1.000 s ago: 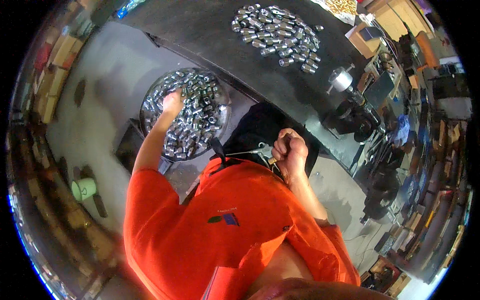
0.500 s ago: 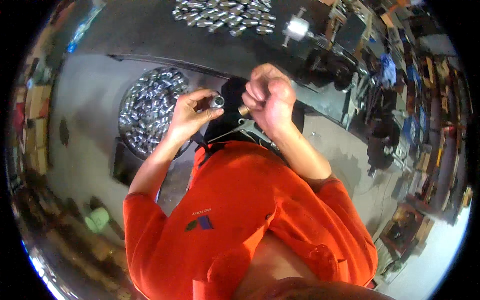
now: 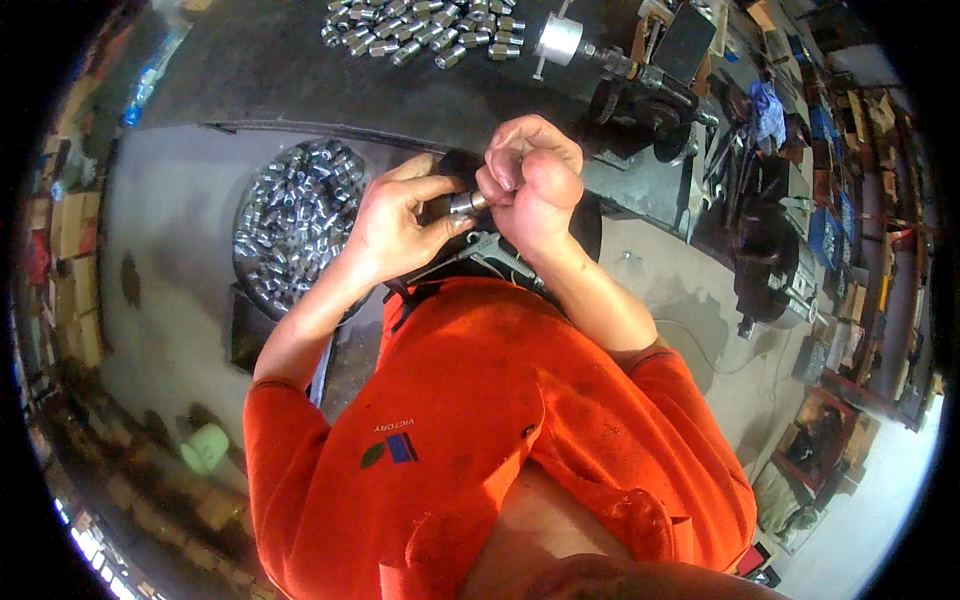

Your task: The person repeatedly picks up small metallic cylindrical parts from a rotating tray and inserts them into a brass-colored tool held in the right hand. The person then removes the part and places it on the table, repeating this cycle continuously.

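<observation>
My left hand (image 3: 398, 215) is closed, with thumb and fingers pinching a shiny metal fitting (image 3: 461, 204) in front of my waist. Against the fitting's right end, my right hand (image 3: 537, 185) has its fingers curled around a small cylindrical piece, now mostly hidden by the fingertips. The two parts meet end to end; how deep one sits in the other cannot be seen. Just below my hands a grey metal tool (image 3: 495, 252) lies across my lap. Left of my left hand stands a round container (image 3: 240, 275) heaped with similar metal fittings (image 3: 300, 215).
On the dark workbench (image 3: 230, 70) ahead lies a pile of hex-bodied fittings (image 3: 430, 28). To its right are a silver cylinder with a cross bar (image 3: 558, 40) and a dark mechanism (image 3: 650, 110). Hand tools (image 3: 735, 150) and a blue rag (image 3: 767, 112) sit farther right.
My hands have come together: the left moved right and turned the fitting sideways, so it meets the brass-coloured piece in my right hand. The view has shifted slightly.
</observation>
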Motion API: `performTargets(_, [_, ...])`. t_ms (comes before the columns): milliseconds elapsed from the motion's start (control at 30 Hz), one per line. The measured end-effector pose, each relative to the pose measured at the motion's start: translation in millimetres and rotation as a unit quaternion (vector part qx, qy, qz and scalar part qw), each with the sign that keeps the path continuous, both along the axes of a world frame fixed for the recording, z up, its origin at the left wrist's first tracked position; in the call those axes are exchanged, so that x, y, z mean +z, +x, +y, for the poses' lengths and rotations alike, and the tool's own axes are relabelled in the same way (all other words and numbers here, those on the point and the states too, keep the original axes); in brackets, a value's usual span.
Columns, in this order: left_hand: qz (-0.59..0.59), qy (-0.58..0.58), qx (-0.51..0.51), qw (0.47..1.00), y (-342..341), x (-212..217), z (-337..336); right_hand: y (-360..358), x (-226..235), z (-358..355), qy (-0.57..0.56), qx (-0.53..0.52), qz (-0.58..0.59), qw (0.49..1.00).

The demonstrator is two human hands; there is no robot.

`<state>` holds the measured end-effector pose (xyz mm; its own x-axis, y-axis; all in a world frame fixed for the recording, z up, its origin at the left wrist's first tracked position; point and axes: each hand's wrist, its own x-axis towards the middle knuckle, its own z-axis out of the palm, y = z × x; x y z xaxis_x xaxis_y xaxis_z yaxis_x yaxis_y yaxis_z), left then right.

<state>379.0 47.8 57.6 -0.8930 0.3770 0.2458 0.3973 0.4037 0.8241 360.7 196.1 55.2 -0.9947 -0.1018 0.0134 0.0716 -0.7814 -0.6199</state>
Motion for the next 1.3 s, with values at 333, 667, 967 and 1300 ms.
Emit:
performTargets(333, [-0.066, -0.101, 0.023, 0.992, -9.7, 7.2, 14.3, -9.0, -8.3, 2.6, -0.002, -0.022, -0.07, 0.997])
performTargets(667, [-0.336, 0.173, -0.07, 0.923, -13.4, -32.3, 3.2, -15.3, -14.2, 14.2, -0.037, -0.026, -0.118, 0.992])
performTargets(967, [0.091, -0.117, 0.05, 0.988, -5.1, -25.5, 11.2, -21.2, -32.5, 12.8, -0.066, -0.068, -0.198, 0.976])
performTargets(1300, [0.076, -0.128, 0.132, 0.98, -100.9, -39.1, -31.1, 7.8, -42.6, 10.5, 0.011, 0.021, -0.241, 0.97])
